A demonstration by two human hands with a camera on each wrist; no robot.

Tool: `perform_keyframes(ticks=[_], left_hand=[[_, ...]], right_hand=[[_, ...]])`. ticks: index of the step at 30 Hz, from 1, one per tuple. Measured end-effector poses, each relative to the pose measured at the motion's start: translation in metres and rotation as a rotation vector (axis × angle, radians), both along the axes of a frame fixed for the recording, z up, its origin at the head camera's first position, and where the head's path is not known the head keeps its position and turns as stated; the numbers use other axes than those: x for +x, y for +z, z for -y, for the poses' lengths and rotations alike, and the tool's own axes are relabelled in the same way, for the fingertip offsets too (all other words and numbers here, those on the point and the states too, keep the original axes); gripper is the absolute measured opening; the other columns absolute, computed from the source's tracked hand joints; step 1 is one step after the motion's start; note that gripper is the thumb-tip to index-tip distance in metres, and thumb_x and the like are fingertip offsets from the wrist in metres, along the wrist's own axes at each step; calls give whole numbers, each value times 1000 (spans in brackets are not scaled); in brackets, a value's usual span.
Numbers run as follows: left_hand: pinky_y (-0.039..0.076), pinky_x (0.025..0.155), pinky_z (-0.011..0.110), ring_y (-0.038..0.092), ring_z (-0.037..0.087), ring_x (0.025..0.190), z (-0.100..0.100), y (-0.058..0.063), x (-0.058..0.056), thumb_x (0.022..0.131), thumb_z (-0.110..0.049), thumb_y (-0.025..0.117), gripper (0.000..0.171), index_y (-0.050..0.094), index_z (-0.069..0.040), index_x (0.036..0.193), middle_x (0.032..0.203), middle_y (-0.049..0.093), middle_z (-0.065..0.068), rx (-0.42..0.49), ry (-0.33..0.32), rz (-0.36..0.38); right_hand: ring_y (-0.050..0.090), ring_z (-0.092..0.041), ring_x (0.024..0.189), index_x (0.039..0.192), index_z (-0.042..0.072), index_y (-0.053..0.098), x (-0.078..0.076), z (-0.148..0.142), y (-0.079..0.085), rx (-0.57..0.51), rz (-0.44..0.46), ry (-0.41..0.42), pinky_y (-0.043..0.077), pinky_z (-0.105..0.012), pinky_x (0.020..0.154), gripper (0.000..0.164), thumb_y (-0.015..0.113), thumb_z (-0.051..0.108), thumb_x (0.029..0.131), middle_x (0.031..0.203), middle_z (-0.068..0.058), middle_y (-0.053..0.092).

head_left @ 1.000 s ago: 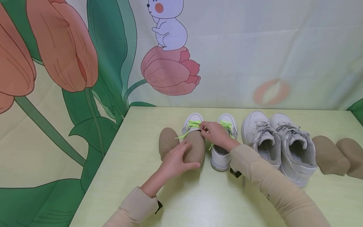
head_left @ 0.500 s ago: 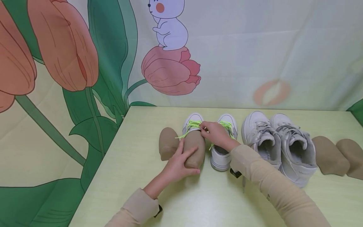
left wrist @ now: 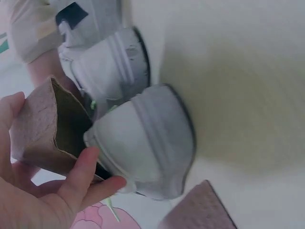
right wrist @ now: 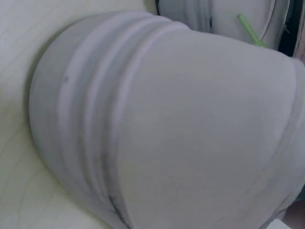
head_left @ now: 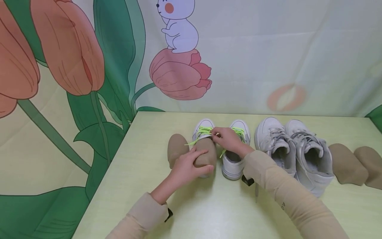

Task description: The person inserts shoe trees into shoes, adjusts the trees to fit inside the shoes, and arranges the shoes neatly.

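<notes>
My left hand (head_left: 186, 167) holds a brown moulded-paper shoe insert (head_left: 206, 153), its thumb and fingers on either side. The insert stands tilted over a white shoe (head_left: 205, 123) with bright green laces, its front end by the tongue. In the left wrist view, the insert's hollow back (left wrist: 74, 126) faces the shoe's heel (left wrist: 143, 138). My right hand (head_left: 228, 139) pinches the same shoe at the tongue and laces; its fingertips partly hide what they grip. Below that hand is the matching white shoe (head_left: 232, 169), whose heel (right wrist: 190, 124) fills the right wrist view.
Another insert (head_left: 176, 151) lies left of the held one. Larger white sneakers (head_left: 270, 132) with grey laces stand at right, and two more brown inserts (head_left: 347, 162) lie beyond them. A printed cloth (head_left: 244, 66) hangs behind the pale table (head_left: 194, 212).
The left hand has changed its grip and raised the back end of the insert, which tilts more steeply; the shoe's heel shows below it. The right hand has barely moved.
</notes>
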State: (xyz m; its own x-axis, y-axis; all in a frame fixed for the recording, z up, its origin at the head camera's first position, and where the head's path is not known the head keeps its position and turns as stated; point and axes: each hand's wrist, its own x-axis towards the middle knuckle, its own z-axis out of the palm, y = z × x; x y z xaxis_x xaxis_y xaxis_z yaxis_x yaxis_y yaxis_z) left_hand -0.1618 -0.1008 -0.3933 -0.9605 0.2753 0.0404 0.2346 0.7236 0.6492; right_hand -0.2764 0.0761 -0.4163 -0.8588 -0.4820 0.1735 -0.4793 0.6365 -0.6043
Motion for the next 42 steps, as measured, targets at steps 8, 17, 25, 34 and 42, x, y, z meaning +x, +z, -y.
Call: perform_keyframes(ticks=[8,17,25,34,42], left_hand=[[46,80,33,56,20,99,-6,11,-8,73,-49,63,56,54,-22,121,122,55,5,7,38,13],[45,75,32,53,20,97,-4,22,-24,73,-54,59,52,54,-29,119,114,59,3,-43,52,111],[45,77,33,54,21,98,0,23,-31,75,-54,57,52,56,-23,116,113,59,3,-44,45,134],[45,81,36,51,23,106,0,21,-30,74,-54,59,52,56,-24,116,116,58,4,-12,76,155],[46,79,36,54,20,102,1,21,-31,74,-56,59,53,56,-23,115,116,57,2,1,66,175]], right_hand=[[61,-24,95,80,8,58,-3,-3,-2,-34,60,31,48,-32,74,12,48,11,86,112,-12,61],[59,-21,91,81,7,62,-4,-6,-3,-50,116,66,47,-30,73,12,51,9,85,117,-14,58],[60,-24,98,88,7,63,2,-6,-1,2,49,46,47,-36,81,13,52,13,87,112,-12,61],[50,-33,109,93,5,57,15,-20,-3,111,-108,20,39,-45,90,19,58,18,80,107,-15,60],[30,-41,126,72,11,60,30,-24,-8,207,-252,74,26,-54,99,21,61,32,73,120,-19,54]])
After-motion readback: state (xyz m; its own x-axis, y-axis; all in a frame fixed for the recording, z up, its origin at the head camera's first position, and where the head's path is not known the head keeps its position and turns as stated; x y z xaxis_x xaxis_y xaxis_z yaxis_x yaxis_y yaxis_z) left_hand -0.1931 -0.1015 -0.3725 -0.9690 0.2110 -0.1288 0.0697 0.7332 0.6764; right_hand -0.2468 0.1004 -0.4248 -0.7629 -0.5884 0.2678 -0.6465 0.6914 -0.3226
